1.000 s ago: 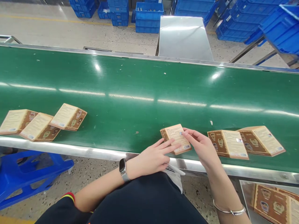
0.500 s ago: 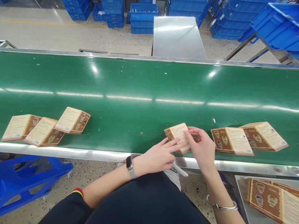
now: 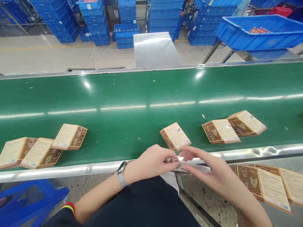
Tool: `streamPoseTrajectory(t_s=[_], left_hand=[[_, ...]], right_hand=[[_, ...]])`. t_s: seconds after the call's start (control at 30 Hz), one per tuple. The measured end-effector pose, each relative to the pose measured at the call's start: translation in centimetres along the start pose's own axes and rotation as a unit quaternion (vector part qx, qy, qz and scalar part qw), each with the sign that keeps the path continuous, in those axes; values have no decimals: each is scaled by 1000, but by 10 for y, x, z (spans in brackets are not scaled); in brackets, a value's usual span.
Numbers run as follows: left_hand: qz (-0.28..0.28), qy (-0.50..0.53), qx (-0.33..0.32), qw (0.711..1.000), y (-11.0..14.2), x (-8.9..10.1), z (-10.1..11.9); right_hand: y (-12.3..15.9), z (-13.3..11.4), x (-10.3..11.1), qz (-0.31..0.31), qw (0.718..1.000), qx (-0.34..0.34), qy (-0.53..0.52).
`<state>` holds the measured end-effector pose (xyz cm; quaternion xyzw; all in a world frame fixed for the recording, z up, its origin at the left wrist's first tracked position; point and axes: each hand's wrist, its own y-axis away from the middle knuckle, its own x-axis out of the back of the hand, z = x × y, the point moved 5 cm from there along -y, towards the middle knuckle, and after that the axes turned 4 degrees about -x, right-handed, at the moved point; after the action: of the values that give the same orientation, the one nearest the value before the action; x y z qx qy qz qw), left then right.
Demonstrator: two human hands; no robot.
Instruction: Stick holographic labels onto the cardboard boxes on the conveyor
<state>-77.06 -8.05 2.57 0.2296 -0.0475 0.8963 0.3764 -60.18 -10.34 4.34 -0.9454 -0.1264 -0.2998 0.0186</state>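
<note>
My left hand (image 3: 153, 162) is curled closed at the belt's near edge. A small brown-and-white striped piece (image 3: 169, 160) shows between its fingers; most of it is hidden. My right hand (image 3: 208, 168) is beside it, thumb and fingers apart, fingertips close to the left hand's. Just beyond the fingertips, a folded printed leaflet (image 3: 176, 135), cream and brown, lies on the green belt. To its right, two overlapping leaflets (image 3: 221, 130) rest on the belt.
Three overlapping leaflets (image 3: 69, 136) lie on the belt's left. More leaflets (image 3: 265, 186) are on a metal surface at lower right. A blue stool (image 3: 35, 201) stands at lower left. Beyond the green belt (image 3: 118, 94) are stacked blue crates (image 3: 163, 19) and a metal plate (image 3: 156, 50).
Both hands have come off the middle leaflet, back towards my body. It now lies alone on the belt. My right hand has opened beside the left. The camera view has shifted.
</note>
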Motion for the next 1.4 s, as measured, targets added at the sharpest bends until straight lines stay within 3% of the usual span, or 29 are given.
streamPoseTrajectory(t_s=[0.1, 0.3, 0.5, 0.67, 0.77, 0.9, 1.03, 1.13, 1.4], left_hand=[[-13, 94, 32, 995, -6, -3, 12], [-61, 110, 45, 991, -25, -32, 27], [-113, 104, 37, 987, -51, -66, 52], [-134, 118, 38, 983, -69, -89, 53], [-146, 111, 39, 982, -77, -99, 47], [-198, 112, -9, 974, -83, -111, 47], [-247, 122, -81, 958, -84, -118, 54], [-250, 123, -74, 958, -84, -117, 52], [-253, 118, -41, 959, -83, -112, 43]], right_hand=[[18, -1, 6, 16, 1000, -3, -14], [57, 6, 32, 99, 994, 11, 42], [92, -1, 47, 250, 949, 85, 170], [120, 7, 53, 327, 923, 68, 191], [138, 38, 81, 366, 925, -35, 98], [160, 126, 137, 439, 847, -279, -110], [159, 190, 163, 420, 823, -345, -164], [158, 209, 157, 403, 820, -360, -186], [164, 213, 146, 414, 821, -357, -163]])
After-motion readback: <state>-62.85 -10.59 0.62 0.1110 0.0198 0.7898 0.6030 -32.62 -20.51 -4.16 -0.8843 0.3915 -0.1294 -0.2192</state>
